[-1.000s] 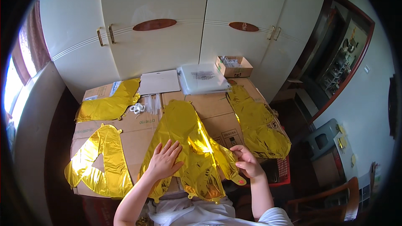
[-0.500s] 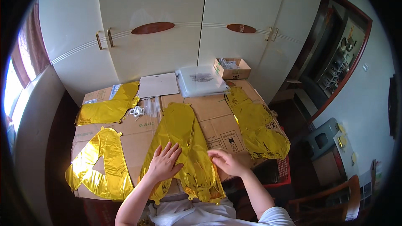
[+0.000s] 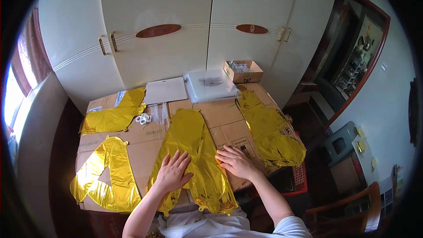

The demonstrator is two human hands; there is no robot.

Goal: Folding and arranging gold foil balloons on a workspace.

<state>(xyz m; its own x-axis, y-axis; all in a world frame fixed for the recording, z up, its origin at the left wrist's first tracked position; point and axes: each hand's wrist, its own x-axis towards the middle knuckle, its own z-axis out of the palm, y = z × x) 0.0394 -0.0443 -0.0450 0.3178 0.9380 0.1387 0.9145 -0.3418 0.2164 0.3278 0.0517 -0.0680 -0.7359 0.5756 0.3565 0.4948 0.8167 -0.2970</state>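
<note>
A flat gold foil balloon, uninflated and shaped like a letter with two legs, lies on the cardboard-covered table in front of me. My left hand rests on it, palm down with the fingers spread. At its right edge, my right hand lies with fingers stretched out, the fingertips touching the foil. Another gold foil balloon, with a triangular hole, lies to the left. Farther back on the left is a bent gold foil balloon. A wider, crinkled gold foil balloon lies on the right.
Behind the balloons are a coil of white ribbon, clear straws, a grey board, a stack of clear plastic bags and a small cardboard box. A red basket and a wooden chair stand at right.
My right hand has moved slightly left and farther away, flattening along the balloon's right edge. The left hand stays in place on the foil. The view has shifted a little.
</note>
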